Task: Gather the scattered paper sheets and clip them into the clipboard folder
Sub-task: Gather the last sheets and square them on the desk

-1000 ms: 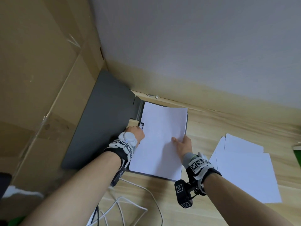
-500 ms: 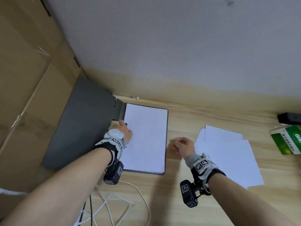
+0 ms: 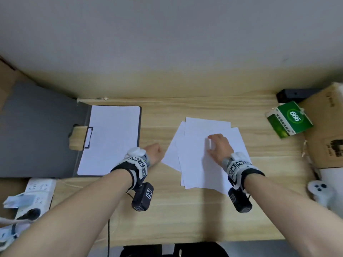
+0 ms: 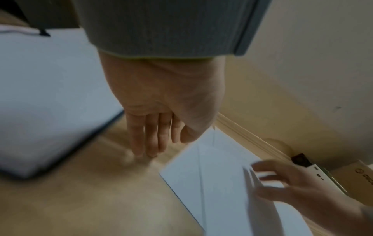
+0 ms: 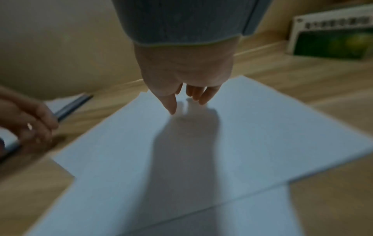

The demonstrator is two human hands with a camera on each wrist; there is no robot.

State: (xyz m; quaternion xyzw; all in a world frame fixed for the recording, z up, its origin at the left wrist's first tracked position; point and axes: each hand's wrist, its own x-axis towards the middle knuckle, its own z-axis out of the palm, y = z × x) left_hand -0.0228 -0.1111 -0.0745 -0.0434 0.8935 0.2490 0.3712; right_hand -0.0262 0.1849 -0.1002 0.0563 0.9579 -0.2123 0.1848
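Resting its spread fingertips on the loose paper sheets (image 3: 202, 160) to pin and gather them, the right hand (image 3: 220, 148) grips nothing, while the left hand (image 3: 155, 152), relaxed and empty beside them, hovers between sheets and clipboard folder (image 3: 78, 145).

head downward, wrists close, sharing sheets (image 3: 202, 154)

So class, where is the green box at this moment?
In the head view the green box lies at the far right of the desk, between the loose paper sheets and a cardboard box.
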